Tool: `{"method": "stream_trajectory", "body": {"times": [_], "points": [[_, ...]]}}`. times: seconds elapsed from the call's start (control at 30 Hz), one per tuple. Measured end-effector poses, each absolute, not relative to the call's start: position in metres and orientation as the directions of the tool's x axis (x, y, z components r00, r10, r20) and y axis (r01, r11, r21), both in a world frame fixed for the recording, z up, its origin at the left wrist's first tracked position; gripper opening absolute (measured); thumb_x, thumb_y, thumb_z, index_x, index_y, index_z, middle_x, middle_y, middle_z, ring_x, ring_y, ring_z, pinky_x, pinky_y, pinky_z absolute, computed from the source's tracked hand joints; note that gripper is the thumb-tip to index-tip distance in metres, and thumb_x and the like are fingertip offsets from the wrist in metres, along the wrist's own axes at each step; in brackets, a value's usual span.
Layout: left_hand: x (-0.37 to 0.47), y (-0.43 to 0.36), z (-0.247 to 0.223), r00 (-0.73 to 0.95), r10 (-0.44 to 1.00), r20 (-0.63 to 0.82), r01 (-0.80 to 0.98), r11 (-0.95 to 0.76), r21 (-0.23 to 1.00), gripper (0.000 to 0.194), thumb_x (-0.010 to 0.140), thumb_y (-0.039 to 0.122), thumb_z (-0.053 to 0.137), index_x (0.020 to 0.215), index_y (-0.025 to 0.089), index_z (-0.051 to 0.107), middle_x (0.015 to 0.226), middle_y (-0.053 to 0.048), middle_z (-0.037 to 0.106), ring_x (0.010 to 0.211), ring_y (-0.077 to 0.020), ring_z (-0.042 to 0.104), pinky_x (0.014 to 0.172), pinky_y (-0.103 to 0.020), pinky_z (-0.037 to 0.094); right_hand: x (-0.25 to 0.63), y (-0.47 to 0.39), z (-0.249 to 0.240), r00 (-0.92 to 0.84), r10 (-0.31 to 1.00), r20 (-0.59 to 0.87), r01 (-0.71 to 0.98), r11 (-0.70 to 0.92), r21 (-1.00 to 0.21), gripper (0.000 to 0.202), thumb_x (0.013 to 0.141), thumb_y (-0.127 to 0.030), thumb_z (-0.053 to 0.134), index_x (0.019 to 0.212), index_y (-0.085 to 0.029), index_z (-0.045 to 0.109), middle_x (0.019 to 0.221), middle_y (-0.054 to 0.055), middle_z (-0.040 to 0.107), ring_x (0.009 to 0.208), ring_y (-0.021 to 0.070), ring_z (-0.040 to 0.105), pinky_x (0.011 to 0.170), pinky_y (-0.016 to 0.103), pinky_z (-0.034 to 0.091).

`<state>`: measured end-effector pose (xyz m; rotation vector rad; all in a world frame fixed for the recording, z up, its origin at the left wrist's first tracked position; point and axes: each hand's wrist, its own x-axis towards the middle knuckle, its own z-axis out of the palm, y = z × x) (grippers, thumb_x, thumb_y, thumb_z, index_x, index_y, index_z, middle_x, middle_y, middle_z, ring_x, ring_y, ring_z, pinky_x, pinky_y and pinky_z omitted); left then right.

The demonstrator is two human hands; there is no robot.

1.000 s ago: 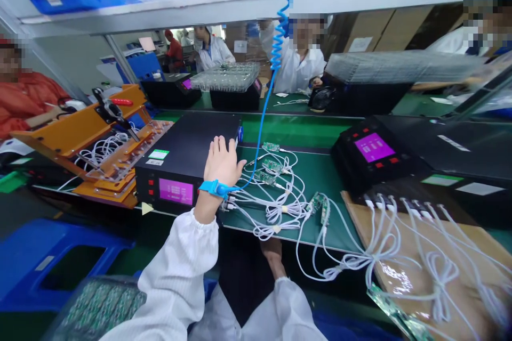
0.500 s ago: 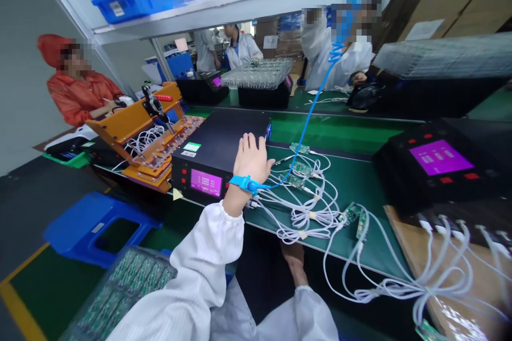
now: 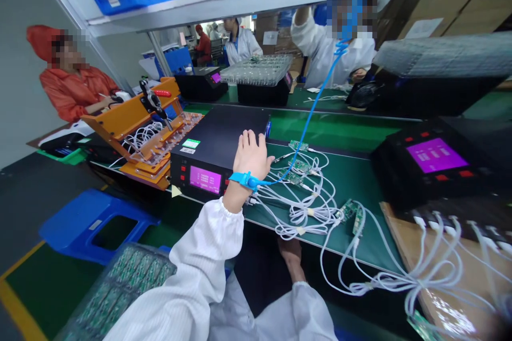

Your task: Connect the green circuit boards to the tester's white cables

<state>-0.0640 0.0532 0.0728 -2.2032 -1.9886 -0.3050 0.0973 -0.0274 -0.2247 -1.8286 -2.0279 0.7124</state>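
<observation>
My left hand (image 3: 251,155), with a blue wrist strap, lies flat with its fingers stretched on the front right part of a black box (image 3: 218,128) that has a lit purple screen. A coiled blue cord runs from the strap up past the shelf. My right hand (image 3: 291,253) is low, under the front edge of the green bench; its fingers are hidden by the edge. Right of the box, white cables (image 3: 308,213) lie looped on the bench, joined to small green circuit boards (image 3: 300,168).
An orange fixture (image 3: 148,144) with a clamp stands left of the box. A second black box (image 3: 436,162) is at right. A blue stool (image 3: 76,224) and a tray of boards (image 3: 124,282) are low at left. People sit or stand behind and at left.
The view has shifted slightly. Across the bench, a person's raised arm has moved. My left hand stays on the box, and my right hand stays under the bench edge.
</observation>
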Motion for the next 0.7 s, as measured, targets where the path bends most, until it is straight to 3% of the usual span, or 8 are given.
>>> {"method": "stream_trajectory", "body": {"times": [0.1,0.17,0.23,0.4,0.47,0.53,0.6,0.7], "points": [[-0.064,0.053,0.072,0.110,0.957,0.270,0.993,-0.117,0.010,0.072,0.100,0.038,0.061,0.156,-0.002,0.040,0.164,-0.033,0.036,0.158,-0.0432,0.028,0.130,-0.051,0.024,0.093,-0.039,-0.232,-0.005,0.987,-0.158,0.893,-0.066,-0.445,0.034,0.095,-0.018,0.047,0.106,-0.022,0.079,0.105,0.020,0.079,0.103,0.0415,0.077,0.087,0.051,0.055],[-0.064,0.053,0.073,0.115,0.955,0.274,0.993,-0.122,0.008,0.072,0.100,0.038,0.061,0.156,-0.002,0.040,0.164,-0.033,0.036,0.158,-0.0435,0.029,0.130,-0.051,0.024,0.087,-0.054,-0.232,-0.115,0.984,-0.136,0.891,0.042,-0.451,0.033,0.094,-0.017,0.051,0.109,-0.025,0.079,0.115,0.017,0.078,0.117,0.0406,0.072,0.099,0.051,0.053],[-0.065,0.053,0.073,0.112,0.954,0.277,0.993,-0.120,0.010,0.073,0.100,0.038,0.061,0.156,-0.003,0.040,0.164,-0.034,0.036,0.158,-0.0440,0.029,0.130,-0.052,0.024,0.082,-0.077,-0.222,-0.263,0.955,-0.140,0.847,0.159,-0.506,0.032,0.095,-0.019,0.052,0.113,-0.027,0.078,0.121,0.014,0.077,0.121,0.0375,0.071,0.104,0.048,0.053],[-0.065,0.053,0.070,0.112,0.949,0.296,0.992,-0.122,0.017,0.073,0.100,0.039,0.060,0.156,-0.003,0.041,0.163,-0.034,0.037,0.157,-0.0452,0.029,0.129,-0.053,0.026,0.077,-0.132,-0.138,-0.471,0.866,-0.169,0.637,0.201,-0.744,0.029,0.102,-0.028,0.053,0.117,-0.025,0.078,0.110,0.008,0.080,0.103,0.0263,0.077,0.090,0.033,0.058],[-0.066,0.055,0.068,0.115,0.943,0.312,0.992,-0.128,0.021,0.072,0.099,0.039,0.060,0.155,-0.003,0.041,0.162,-0.034,0.039,0.157,-0.0454,0.031,0.129,-0.054,0.027,0.083,-0.133,-0.088,-0.407,0.913,-0.042,0.598,0.231,-0.767,0.028,0.105,-0.034,0.053,0.114,-0.025,0.078,0.106,0.006,0.081,0.098,0.0233,0.077,0.088,0.031,0.057],[-0.067,0.058,0.067,0.116,0.935,0.335,0.990,-0.135,0.035,0.071,0.098,0.038,0.060,0.154,-0.003,0.043,0.161,-0.034,0.040,0.156,-0.0457,0.032,0.128,-0.055,0.028,0.094,-0.113,-0.043,-0.260,0.945,0.198,0.606,0.319,-0.728,0.032,0.108,-0.036,0.047,0.114,-0.024,0.076,0.110,0.008,0.079,0.100,0.0223,0.075,0.092,0.031,0.055],[-0.069,0.060,0.067,0.099,0.928,0.358,0.989,-0.133,0.070,0.067,0.098,0.035,0.061,0.151,-0.003,0.046,0.159,-0.035,0.041,0.156,-0.0462,0.033,0.127,-0.057,0.030,0.105,-0.073,-0.011,-0.082,0.912,0.402,0.701,0.339,-0.627,0.034,0.109,-0.035,0.043,0.113,-0.022,0.074,0.106,0.011,0.077,0.096,0.0236,0.073,0.091,0.034,0.054],[-0.067,0.051,0.071,0.120,0.894,0.431,0.951,-0.228,0.208,0.046,0.099,0.028,0.057,0.139,0.005,0.059,0.150,-0.028,0.055,0.152,-0.0412,0.040,0.123,-0.055,0.037,0.113,0.002,0.006,-0.087,0.868,0.488,0.852,0.319,-0.416,0.028,0.107,-0.028,0.048,0.111,-0.019,0.074,0.103,0.014,0.076,0.097,0.0265,0.070,0.089,0.037,0.054]]}}
